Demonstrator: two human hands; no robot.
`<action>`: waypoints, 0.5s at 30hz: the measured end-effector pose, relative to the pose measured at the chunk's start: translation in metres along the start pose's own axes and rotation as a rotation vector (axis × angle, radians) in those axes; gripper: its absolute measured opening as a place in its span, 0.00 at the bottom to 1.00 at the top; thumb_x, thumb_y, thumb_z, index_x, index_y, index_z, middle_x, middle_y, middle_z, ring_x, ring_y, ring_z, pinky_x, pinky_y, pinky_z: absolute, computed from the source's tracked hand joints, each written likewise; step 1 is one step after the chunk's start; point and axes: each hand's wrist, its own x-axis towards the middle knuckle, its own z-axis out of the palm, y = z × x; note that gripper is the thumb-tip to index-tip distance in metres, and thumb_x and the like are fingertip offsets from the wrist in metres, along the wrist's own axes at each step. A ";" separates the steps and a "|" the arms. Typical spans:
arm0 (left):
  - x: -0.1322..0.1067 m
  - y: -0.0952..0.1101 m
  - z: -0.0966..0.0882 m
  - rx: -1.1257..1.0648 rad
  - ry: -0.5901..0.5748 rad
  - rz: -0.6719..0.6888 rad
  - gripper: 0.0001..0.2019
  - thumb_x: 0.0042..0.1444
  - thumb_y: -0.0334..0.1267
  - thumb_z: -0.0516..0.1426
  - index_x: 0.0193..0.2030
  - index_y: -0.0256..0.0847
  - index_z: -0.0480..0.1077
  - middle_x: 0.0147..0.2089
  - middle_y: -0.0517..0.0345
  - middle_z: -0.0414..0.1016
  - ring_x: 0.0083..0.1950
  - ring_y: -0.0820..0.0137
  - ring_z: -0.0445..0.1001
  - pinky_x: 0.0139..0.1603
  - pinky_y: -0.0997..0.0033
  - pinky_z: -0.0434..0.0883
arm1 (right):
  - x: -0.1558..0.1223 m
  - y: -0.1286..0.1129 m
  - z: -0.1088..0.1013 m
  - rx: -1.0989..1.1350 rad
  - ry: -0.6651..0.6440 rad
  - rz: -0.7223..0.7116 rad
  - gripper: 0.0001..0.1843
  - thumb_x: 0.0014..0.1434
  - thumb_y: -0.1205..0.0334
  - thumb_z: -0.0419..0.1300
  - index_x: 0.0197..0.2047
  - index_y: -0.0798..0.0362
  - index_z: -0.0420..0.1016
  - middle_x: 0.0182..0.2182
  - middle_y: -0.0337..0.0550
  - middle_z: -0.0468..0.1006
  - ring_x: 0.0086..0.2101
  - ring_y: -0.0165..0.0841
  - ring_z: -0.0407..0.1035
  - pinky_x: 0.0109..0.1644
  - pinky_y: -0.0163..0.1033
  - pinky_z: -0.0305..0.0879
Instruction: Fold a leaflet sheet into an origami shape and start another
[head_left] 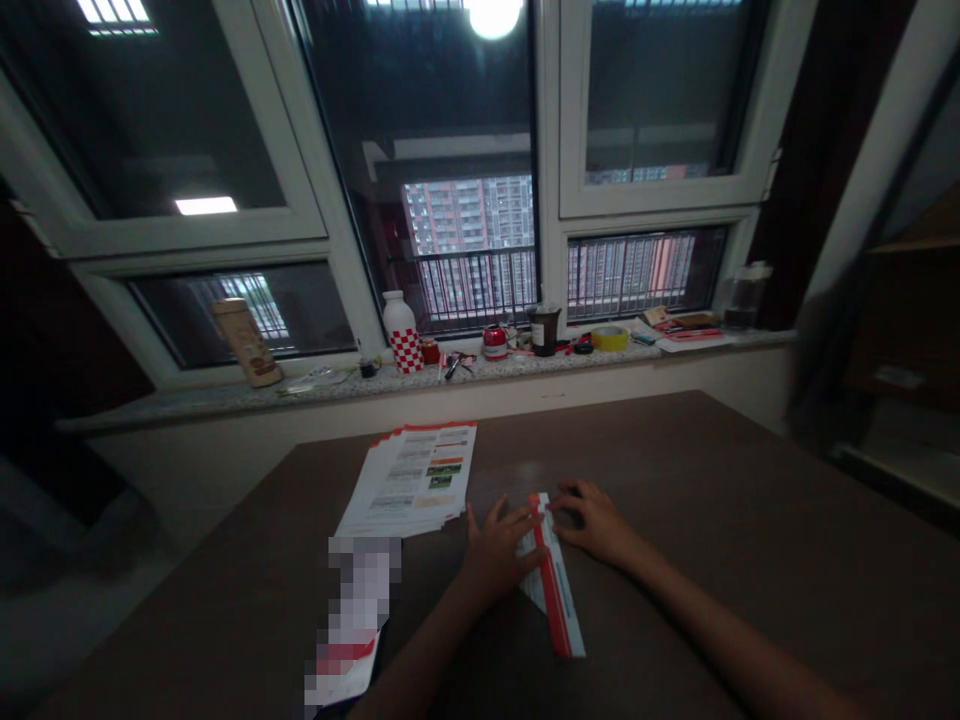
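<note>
Brown tabletop [247, 560], left to right: white-and-red item [356, 620] (pixelated, can't ID), then fanned stack of printed sheets [416, 480] just behind it. Left hand [499, 550]: fingers spread, resting on folded paper strip [553, 590], not gripping. Strip lies between both hands, near end toward wearer. Right hand [604, 525]: fingers curled at strip's far right edge; can't tell if pinching.

It appears to be a home room or small office: beyond the fingers [585, 491], windows [450, 110] over a cluttered sill [367, 388] look out on tower blocks [472, 215].
</note>
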 end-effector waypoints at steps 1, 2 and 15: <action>0.000 0.000 0.000 0.003 -0.002 -0.002 0.26 0.59 0.58 0.52 0.64 0.67 0.56 0.67 0.66 0.61 0.71 0.51 0.46 0.59 0.21 0.31 | -0.001 0.001 0.000 0.008 -0.005 -0.008 0.21 0.52 0.51 0.64 0.50 0.41 0.76 0.56 0.46 0.65 0.57 0.42 0.59 0.60 0.47 0.54; 0.000 0.000 0.000 0.007 -0.003 -0.006 0.26 0.59 0.59 0.52 0.64 0.67 0.56 0.67 0.66 0.61 0.71 0.51 0.46 0.60 0.21 0.31 | -0.002 0.002 0.000 0.015 -0.007 -0.016 0.22 0.52 0.51 0.64 0.51 0.42 0.75 0.57 0.47 0.65 0.57 0.43 0.58 0.60 0.47 0.54; 0.009 -0.001 0.006 0.106 0.106 0.006 0.21 0.63 0.52 0.50 0.63 0.59 0.60 0.67 0.61 0.60 0.70 0.52 0.48 0.61 0.23 0.32 | -0.001 -0.010 0.002 -0.036 0.037 0.023 0.13 0.57 0.51 0.61 0.46 0.38 0.78 0.54 0.42 0.69 0.57 0.42 0.59 0.60 0.50 0.52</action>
